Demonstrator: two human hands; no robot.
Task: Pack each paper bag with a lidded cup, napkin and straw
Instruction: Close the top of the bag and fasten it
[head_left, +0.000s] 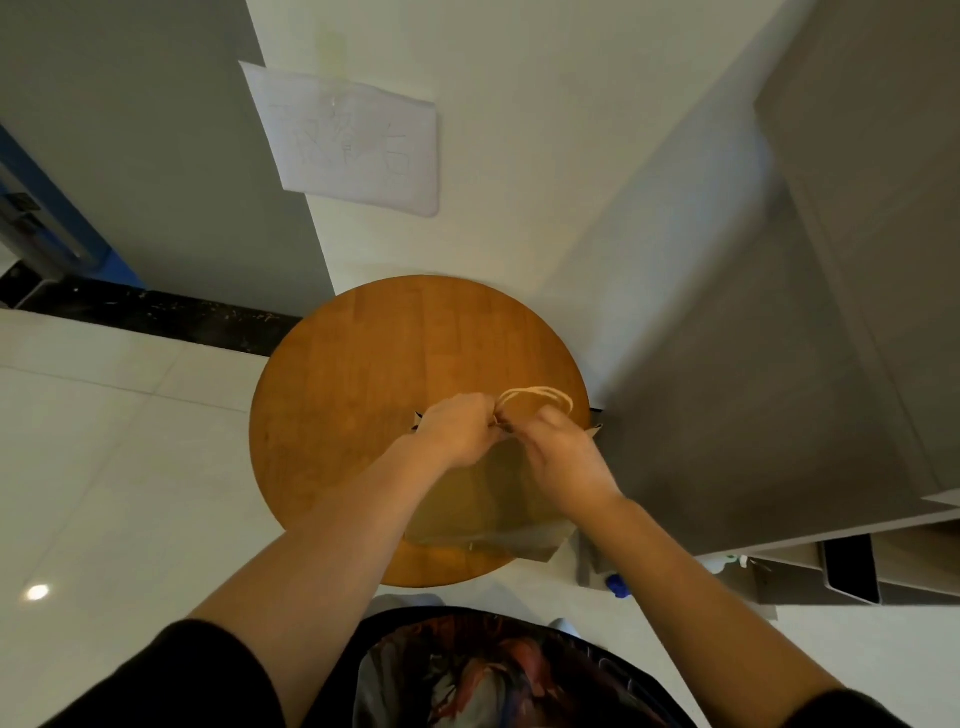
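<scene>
Brown paper bag (498, 499) stood on the round wooden counter (337, 395), at its near right part, seen from the head camera. Both hands met at the bag's top edge: the left hand (457, 431) had its fingers curled and pinching the rim, and the right hand (563, 454) likewise gripped the rim beside it. Pale twine handles (535, 397) looped up just behind the fingers. A sheet of paper (358, 140) hung on the white wall (519, 156) beyond the counter.

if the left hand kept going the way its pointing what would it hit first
Probably the right hand: the left hand points rightward at the paper bag mouth, their fingers nearly meeting there by the twine handles. Depth is unclear.
</scene>
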